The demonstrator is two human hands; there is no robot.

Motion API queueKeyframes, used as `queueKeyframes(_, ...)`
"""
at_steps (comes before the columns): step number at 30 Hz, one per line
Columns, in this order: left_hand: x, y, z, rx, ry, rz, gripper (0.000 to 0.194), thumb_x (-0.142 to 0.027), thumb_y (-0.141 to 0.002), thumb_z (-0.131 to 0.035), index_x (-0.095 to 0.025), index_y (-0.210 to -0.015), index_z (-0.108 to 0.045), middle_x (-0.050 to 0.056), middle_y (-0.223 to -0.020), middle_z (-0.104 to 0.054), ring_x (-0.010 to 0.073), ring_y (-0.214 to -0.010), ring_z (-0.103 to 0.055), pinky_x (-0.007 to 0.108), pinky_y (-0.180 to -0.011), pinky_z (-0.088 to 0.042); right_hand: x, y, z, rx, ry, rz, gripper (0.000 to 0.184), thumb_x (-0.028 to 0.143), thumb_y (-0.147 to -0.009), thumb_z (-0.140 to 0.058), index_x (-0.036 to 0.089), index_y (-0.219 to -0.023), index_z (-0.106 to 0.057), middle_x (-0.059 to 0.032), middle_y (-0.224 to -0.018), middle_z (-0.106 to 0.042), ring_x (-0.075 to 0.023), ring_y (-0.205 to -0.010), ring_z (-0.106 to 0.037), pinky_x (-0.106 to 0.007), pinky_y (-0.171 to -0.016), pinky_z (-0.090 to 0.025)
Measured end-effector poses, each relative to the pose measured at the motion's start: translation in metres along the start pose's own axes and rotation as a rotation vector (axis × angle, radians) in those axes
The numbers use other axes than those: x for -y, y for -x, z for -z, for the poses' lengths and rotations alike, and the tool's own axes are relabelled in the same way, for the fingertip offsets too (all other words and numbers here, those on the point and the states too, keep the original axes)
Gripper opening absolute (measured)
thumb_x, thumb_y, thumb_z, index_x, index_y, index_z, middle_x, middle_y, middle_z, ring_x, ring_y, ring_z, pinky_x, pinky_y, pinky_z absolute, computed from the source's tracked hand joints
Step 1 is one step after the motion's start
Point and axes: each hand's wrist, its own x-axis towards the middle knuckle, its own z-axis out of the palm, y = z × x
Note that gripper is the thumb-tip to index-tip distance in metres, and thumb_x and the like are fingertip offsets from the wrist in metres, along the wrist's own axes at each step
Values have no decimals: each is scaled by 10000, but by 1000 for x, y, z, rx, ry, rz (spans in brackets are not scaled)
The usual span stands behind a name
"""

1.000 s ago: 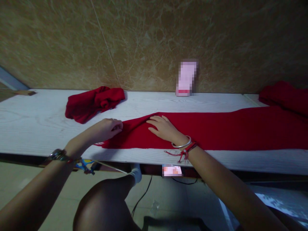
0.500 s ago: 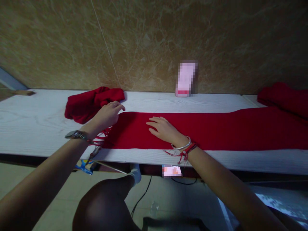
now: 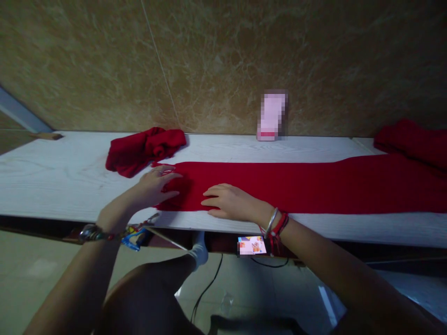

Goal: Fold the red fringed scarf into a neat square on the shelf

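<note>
Head: right hand now lower on red cloth

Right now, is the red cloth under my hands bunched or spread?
Spread, at least near your right hand and left hand: the red cloth lies smooth along the white tabletop. Whether it is doubled, I cannot tell.

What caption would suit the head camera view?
Two hands over a long red cloth spread along a white surface.

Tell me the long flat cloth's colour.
The long flat cloth is red, seen best in the head view.
</note>
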Motion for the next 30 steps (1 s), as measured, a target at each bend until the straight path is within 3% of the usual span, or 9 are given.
queueKeyframes(3,-4,15,-3,67,144,-194,314,-358,-779,-479,-204,-982,-663,72,-1053,-653,210,-985,-588,347,-904,-470,7,-3,0,18,9,-38,243,199,-896,-494,141,-1043,-679,-106,-1127,-669,-201,-1060,-584,-343,-914,-449)
queueKeyframes(9,5,32,-15,-44,107,-90,346,-182,-711,-404,-179,-933,-670,85,-988,-684,212,-958,-607,366,-889,-481,11,1,2,18,-31,-78,223,133,-875,-508,118,-1025,-673,-108,-1083,-682,-195,-1040,-592,-325,-883,-474)
queueKeyframes(14,1,41,-5,29,150,-40,388,-123,-705,-396,-133,-994,-654,123,-1077,-670,218,-1000,-606,366,-891,-484,9,5,0,-35,-81,-97,215,114,-859,-528,151,-1016,-671,-103,-1057,-691,-178,-1032,-603,-338,-892,-479)
queueKeyframes(17,-2,44,-1,45,109,-8,366,-141,-736,-397,-118,-996,-654,136,-1085,-668,231,-996,-614,378,-892,-486,7,7,3,16,-97,-74,263,89,-845,-525,156,-1063,-657,-93,-1091,-686,-176,-1051,-598,-339,-911,-472)
queueKeyframes(24,0,36,-8,-41,21,-24,331,-148,-777,-367,-126,-909,-670,144,-1008,-681,257,-944,-627,400,-858,-502,8,13,14,89,-132,-76,460,-16,-790,-478,133,-1214,-578,-103,-1196,-643,-186,-1123,-563,-330,-930,-460)
queueKeyframes(27,0,38,-8,-65,29,-30,310,-180,-789,-377,-132,-898,-663,142,-996,-682,261,-916,-628,417,-843,-505,11,17,13,60,-131,-88,491,-14,-797,-466,129,-1262,-536,-114,-1212,-631,-189,-1118,-564,-327,-905,-471)
queueKeyframes(30,3,42,-7,-175,62,-28,313,-224,-816,-372,-131,-909,-656,142,-994,-679,249,-930,-628,396,-853,-499,13,19,9,-8,-87,-137,475,53,-835,-480,130,-1303,-489,-125,-1184,-639,-191,-1073,-582,-326,-868,-484)
